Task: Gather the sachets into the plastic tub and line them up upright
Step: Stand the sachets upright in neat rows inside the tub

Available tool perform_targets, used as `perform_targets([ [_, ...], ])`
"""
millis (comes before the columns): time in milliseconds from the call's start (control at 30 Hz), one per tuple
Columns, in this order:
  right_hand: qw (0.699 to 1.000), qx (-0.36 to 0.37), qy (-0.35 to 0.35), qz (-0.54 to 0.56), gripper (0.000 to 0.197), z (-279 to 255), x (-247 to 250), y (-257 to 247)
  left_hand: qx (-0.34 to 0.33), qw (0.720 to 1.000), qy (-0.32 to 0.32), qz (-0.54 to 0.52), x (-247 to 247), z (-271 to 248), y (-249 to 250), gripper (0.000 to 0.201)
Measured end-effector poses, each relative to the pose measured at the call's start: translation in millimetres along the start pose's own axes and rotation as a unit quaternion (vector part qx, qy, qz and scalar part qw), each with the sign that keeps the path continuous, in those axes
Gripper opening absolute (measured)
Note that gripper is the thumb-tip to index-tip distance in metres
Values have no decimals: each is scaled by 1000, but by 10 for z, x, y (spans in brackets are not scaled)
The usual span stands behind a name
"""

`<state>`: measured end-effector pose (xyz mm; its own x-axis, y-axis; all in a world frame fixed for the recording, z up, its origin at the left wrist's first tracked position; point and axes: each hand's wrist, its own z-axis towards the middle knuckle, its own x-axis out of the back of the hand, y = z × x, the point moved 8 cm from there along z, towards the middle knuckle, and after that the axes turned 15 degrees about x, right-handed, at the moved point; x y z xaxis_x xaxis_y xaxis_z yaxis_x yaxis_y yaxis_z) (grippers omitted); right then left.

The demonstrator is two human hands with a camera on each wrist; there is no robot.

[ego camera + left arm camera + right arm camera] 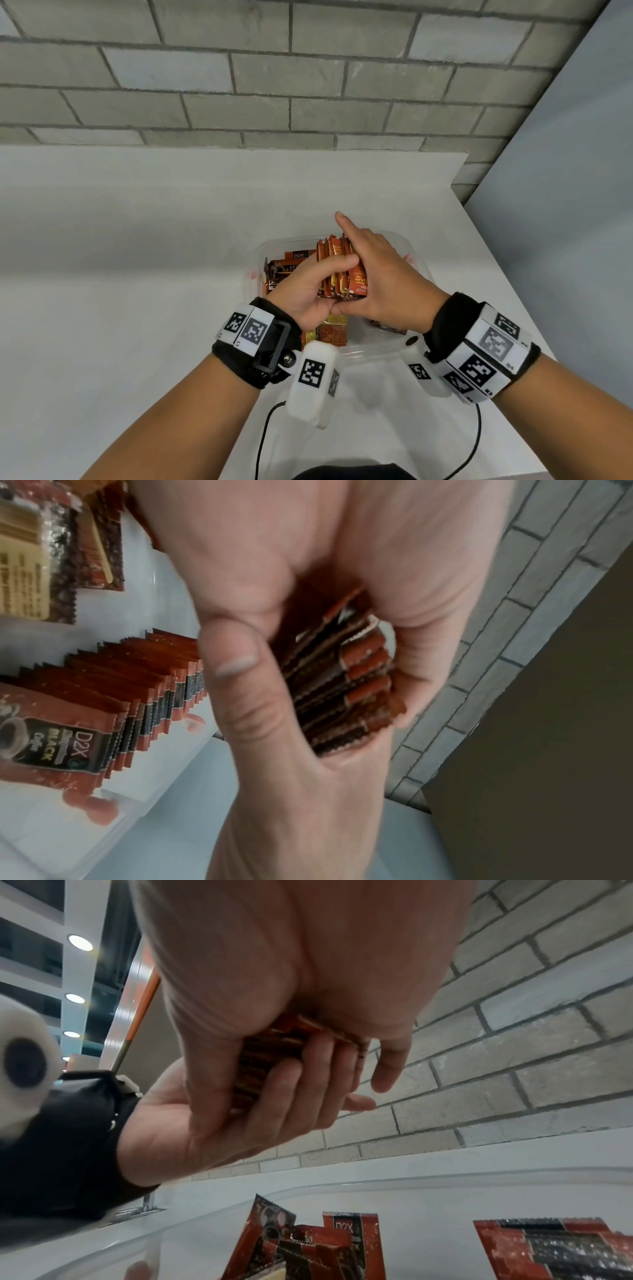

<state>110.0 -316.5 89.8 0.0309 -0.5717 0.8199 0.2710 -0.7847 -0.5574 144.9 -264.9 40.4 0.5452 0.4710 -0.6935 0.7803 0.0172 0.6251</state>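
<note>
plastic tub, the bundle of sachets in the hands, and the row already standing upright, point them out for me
plastic tub [409,245]: head view, clear far right rim corner.
bundle of sachets [342,270]: head view, packet faces between both hands.
upright row of sachets [137,685]: left wrist view, serrated top edges mid-row.

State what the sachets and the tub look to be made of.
Sachets: probably glossy printed foil or plastic film; zigzag-cut sealed edges and a shiny surface.
Tub: seemingly clear, smooth, rigid plastic; the white counter shows through its wall, and the rim catches light.
</note>
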Motion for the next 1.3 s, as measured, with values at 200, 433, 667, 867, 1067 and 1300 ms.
perform_targets([
  [200, 978, -17, 116, 170, 72, -146, 257, 110, -11, 999, -34, -23, -27, -3, -14, 40],
  [433, 961, -126, 151, 193, 43, -308, 311, 362, -32, 999, -6, 16, 42, 55, 35, 51],
  [667, 956, -18, 284, 68, 15, -331, 577, 161, -35, 997, 52, -41, 150, 33, 63, 31],
  [867, 987, 17, 147, 67, 26, -282, 259, 61, -55, 998, 23, -28, 142, -10, 52, 15],
  [1067, 990, -66, 114, 40, 42, -240, 377, 246, -34, 997, 35, 55, 52, -25, 13, 51],
  [1300, 986, -122, 101, 58, 22, -410, 448, 404, -43, 990, 90, 99, 130, -128, 89, 40],
])
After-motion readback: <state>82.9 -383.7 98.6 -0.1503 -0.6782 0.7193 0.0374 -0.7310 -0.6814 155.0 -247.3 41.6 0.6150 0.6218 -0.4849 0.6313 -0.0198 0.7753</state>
